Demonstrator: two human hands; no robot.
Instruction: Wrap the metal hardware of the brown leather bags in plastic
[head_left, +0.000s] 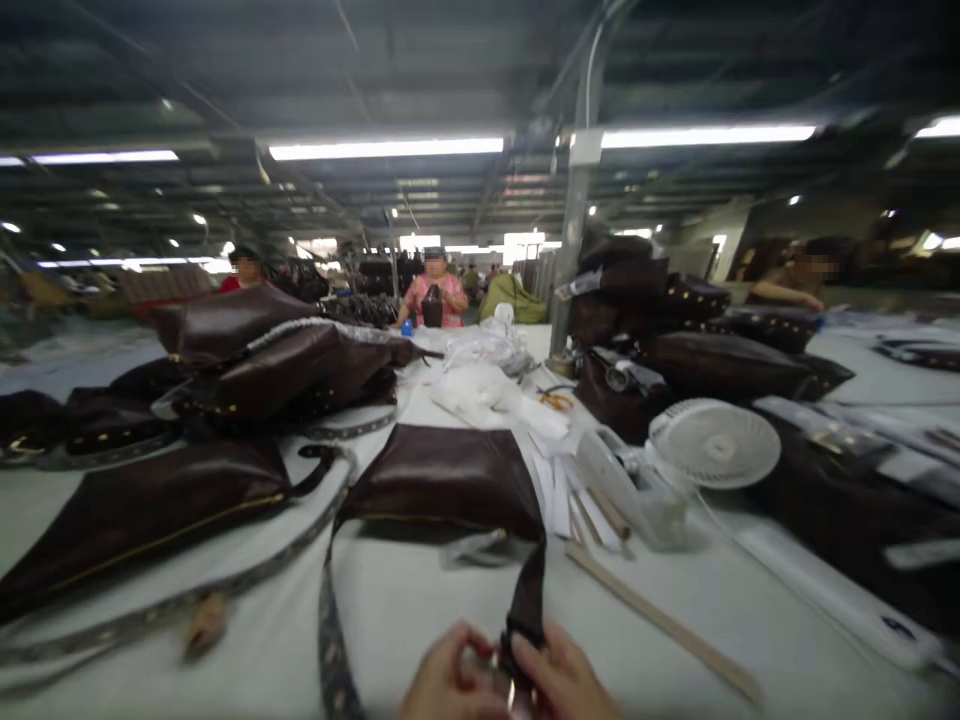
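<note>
A dark brown leather bag lies flat on the white table before me, its gold zipper edge facing me. From its right corner a brown strap runs down to my hands. My right hand is closed on this strap, thumb on top, near a shiny metal piece that looks like a buckle. Close beside it, my left hand has its fingers curled in a pinch at the metal piece; the exact grip is blurred. A studded strap hangs from the bag's left corner.
More brown bags pile up at left and right. A white fan, a wooden strip, paper strips and yellow-handled scissors lie at right. A small tan object is at left. Co-workers sit beyond.
</note>
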